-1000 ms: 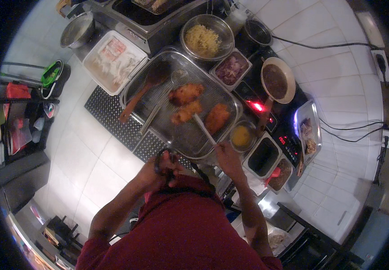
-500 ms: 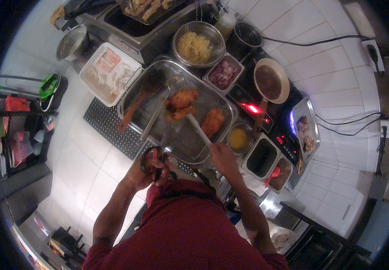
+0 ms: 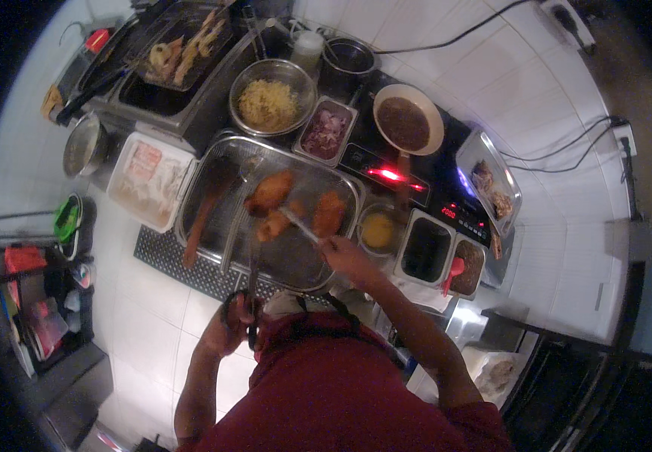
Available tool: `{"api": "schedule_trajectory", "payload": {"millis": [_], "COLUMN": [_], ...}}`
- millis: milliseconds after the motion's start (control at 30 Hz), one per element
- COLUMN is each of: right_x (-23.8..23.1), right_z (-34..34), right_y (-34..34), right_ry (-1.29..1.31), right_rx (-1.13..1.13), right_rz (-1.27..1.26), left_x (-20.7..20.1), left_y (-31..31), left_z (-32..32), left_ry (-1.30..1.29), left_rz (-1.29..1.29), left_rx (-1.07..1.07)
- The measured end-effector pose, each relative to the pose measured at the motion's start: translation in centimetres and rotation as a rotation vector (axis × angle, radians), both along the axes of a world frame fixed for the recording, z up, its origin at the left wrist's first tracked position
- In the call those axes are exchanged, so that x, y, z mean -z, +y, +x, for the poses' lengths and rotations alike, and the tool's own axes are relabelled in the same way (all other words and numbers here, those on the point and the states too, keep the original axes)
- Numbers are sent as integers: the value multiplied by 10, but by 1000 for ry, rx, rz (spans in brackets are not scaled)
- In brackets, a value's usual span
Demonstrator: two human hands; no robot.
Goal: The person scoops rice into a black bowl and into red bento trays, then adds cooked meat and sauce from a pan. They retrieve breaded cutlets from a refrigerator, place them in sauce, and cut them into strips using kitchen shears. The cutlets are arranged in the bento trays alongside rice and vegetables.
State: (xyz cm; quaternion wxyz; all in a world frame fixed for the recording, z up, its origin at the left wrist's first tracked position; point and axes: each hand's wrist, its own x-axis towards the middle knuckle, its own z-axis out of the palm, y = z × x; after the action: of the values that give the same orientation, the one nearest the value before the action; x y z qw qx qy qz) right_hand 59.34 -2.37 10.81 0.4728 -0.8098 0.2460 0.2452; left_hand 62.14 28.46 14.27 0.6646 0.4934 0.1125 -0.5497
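Observation:
My left hand [image 3: 224,331] is closed around black-handled scissors [image 3: 253,275], their blades pointing at the near side of a metal tray [image 3: 296,270]. In my right hand [image 3: 348,260] is a slim pale utensil that looks like tongs [image 3: 302,226]. Its tip touches a small fried piece [image 3: 271,227] in the tray. Directly behind that lies a larger golden-brown fried piece [image 3: 270,192]. Another fried piece [image 3: 329,214] rests near the tray's right side, just beyond my right hand. A wooden spoon [image 3: 199,230] leans across the tray's left part.
Left of the tray is a white tub of flour [image 3: 149,184]; behind it, a fryer with a basket [image 3: 186,56]. Shredded yellow food fills a bowl [image 3: 271,98]. A pan of brown sauce [image 3: 405,124] sits on the lit induction cooktop [image 3: 446,177]. Egg [image 3: 377,230] and dark-filled containers [image 3: 425,248] stand right.
The view has shifted, so the counter appears further left. The scissors have swung round to point into the tray. My right hand still holds the utensil at the small fried piece.

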Motion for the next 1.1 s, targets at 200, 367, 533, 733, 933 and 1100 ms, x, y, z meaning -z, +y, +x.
{"api": "schedule_trajectory", "payload": {"millis": [200, 367, 533, 733, 933, 1100], "right_x": [-49, -118, -160, -161, -153, -144], "right_z": [-81, -125, -159, -189, -205, -211], "right_y": [-19, -34, -67, -111, -149, -181], "right_ry": [-116, -204, -251, -356, -375, -321], "right_rx": [274, 757, 985, 1132, 1147, 1184], "right_rz": [93, 289, 172, 233, 265, 213], "left_x": [-2, 33, 5, -3, 21, 22], "left_y": [-18, -81, -127, -302, -384, -413], "left_z": [10, 34, 47, 23, 8, -8], "left_ry": [-587, -1346, -1398, -1266, -1250, -1233], "left_rz": [484, 937, 1078, 513, 559, 506], "left_rx": [310, 438, 1347, 811, 598, 533]}}
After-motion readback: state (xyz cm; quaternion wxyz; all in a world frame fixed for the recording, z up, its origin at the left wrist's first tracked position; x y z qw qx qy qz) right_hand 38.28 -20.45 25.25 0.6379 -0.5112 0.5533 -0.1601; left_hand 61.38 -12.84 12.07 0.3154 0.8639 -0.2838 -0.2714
